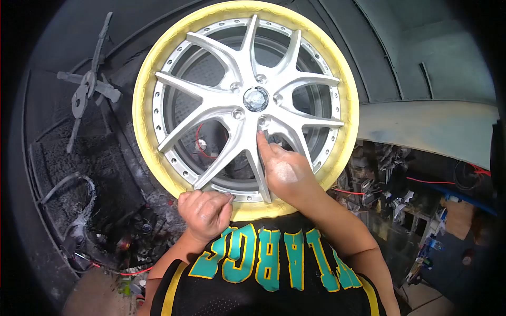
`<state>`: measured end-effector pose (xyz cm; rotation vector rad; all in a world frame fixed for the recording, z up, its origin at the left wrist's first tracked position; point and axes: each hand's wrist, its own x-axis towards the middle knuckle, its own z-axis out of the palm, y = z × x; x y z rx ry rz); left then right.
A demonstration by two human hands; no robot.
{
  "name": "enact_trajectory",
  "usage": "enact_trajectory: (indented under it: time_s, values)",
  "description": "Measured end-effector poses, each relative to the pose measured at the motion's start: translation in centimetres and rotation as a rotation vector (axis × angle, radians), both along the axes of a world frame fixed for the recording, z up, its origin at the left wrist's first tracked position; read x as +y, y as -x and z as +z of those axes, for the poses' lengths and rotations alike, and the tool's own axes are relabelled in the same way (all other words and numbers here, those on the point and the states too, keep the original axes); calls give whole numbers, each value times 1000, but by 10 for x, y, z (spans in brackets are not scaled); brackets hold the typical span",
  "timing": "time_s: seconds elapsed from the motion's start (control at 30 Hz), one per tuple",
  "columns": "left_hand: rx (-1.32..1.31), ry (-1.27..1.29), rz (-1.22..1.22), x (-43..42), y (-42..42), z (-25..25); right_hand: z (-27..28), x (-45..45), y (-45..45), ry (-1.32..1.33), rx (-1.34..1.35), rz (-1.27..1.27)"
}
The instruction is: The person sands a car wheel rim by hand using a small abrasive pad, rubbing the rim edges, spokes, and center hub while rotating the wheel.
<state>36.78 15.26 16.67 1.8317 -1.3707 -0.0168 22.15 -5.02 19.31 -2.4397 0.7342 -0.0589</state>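
Note:
A silver multi-spoke car wheel [243,63] faces me, its outer lip covered with yellow masking [145,105]. A shiny center cap [255,99] sits in the hub, ringed by several lug holes. My left hand [205,213] is closed at the lower left edge of the wheel, its curled fingers against the lip. My right hand [284,171] reaches over the lower spokes. Its index finger points up along a spoke, with the tip just below a lug hole [263,122]. The other fingers are bent, and whatever lies under them is hidden. Pale dust marks the back of this hand.
A grey, dust-coated metal stand with crossed arms [87,92] is at left. Below it lies a curved hose [87,184]. To the right are a pale panel [421,126], cluttered shelves [411,210], a red cable [432,182] and a piece of cardboard [459,221].

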Motion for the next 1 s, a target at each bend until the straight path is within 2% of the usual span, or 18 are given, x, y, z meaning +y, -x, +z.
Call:
enact_trajectory:
  time_s: [0.03, 0.07, 0.1, 0.17, 0.37, 0.43, 0.47, 0.57, 0.63, 0.67, 0.8, 0.87, 0.9, 0.93, 1.0]
  values:
    - [-1, -2, -1, 0, 0, 0, 0, 2, 0, -16, 14, -10]
    - [0, -3, 2, 1, 1, -1, 6, -6, -2, 117, 137, 7]
    - [0, -1, 7, 1, 1, -2, 8, -11, -1, 119, 138, 5]
    - [7, 10, 9, 2, 0, -3, 12, -19, 1, 215, 369, 12]
    - [36, 40, 59, 4, -6, -4, 44, -15, 21, 217, 481, 80]
    - [32, 58, 58, 6, -8, -5, 42, -15, 25, 183, 180, 130]
    - [33, 71, 60, 5, -8, -5, 33, -16, 23, 184, 182, 130]
    - [26, 73, 32, 5, -7, -5, 5, -16, 12, -94, -123, -11]
    - [24, 68, 34, 2, -7, -4, 2, -16, 5, -98, 26, 175]
    - [30, 55, 38, 2, -5, -3, 30, -18, 10, -191, 128, 235]
    - [43, 15, 35, 6, -9, -3, 49, -19, 74, -277, -43, 192]
    - [42, 4, 24, 6, -12, -2, 31, -16, 103, -209, -251, -316]
    - [43, -5, 13, 5, -12, -1, 15, -11, 110, -215, -257, -325]
    - [26, -18, 9, 4, -13, 1, -4, -3, 116, -335, -440, -509]
    - [2, -27, -5, 2, -14, 1, -17, 9, 110, -376, -561, -674]
